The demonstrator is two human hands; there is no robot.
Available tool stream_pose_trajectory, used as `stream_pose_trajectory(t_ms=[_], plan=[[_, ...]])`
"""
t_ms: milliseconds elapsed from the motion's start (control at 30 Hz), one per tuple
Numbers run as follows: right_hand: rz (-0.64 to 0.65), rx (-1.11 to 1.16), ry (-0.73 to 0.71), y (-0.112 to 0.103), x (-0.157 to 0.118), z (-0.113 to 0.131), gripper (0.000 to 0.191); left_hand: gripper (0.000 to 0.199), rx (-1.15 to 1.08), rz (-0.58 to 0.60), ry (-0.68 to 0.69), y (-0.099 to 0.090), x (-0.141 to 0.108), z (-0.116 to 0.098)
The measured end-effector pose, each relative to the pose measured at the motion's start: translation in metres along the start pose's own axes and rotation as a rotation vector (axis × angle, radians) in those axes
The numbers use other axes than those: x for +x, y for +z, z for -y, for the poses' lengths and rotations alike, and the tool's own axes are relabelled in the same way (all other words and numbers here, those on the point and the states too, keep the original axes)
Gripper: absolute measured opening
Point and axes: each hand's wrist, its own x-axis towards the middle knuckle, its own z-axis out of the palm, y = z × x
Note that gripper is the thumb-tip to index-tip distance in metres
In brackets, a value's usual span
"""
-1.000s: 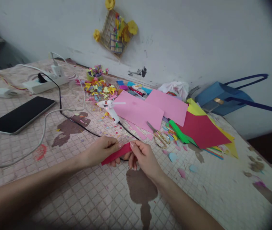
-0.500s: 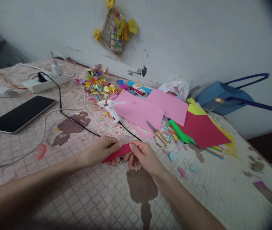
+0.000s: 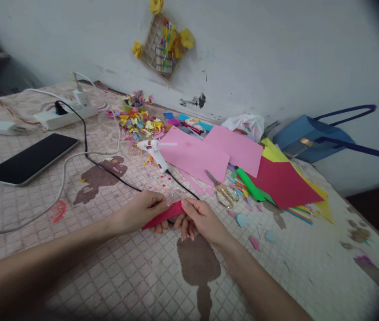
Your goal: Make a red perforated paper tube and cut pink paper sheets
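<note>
A narrow folded piece of red paper [image 3: 164, 215] is stretched between my two hands, low over the quilted cloth. My left hand [image 3: 144, 209] pinches its left part, thumb on top and fingertips beneath. At its right end, my right hand [image 3: 199, 216] grips it between thumb and forefinger, the other fingers curled under. The black cord of a white glue gun [image 3: 158, 156] passes behind my hands. Gold-handled scissors [image 3: 224, 191] lie to the right of them, slightly open.
Pink sheets [image 3: 192, 154] and a red sheet [image 3: 281, 183] lie at the back right, near a blue bag [image 3: 310, 136]. Paper scraps [image 3: 141, 122] heap by the wall. On the left are a tablet-like black device [image 3: 30, 158], a power strip [image 3: 65, 117] and cables.
Both hands keep their hold on the red paper, with barely any movement. The whole view has shifted slightly, so things appear a little further right.
</note>
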Motion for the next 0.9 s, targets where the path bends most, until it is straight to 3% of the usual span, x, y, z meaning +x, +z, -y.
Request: stream_pose_trajectory(t_ms=[200,633,900], plan=[[0.026,-0.013,-0.01,-0.005,-0.002,0.005,0.029,0.036,-0.005,-0.024,-0.005,0.0,0.0,-0.002],[-0.002,-0.017,0.056,0.0,-0.004,0.006,0.025,0.038,-0.002,0.02,0.012,0.002,-0.002,-0.001],[0.136,-0.021,0.072,-0.011,-0.006,0.012,0.029,0.034,0.037,-0.003,-0.011,0.001,-0.001,-0.003]])
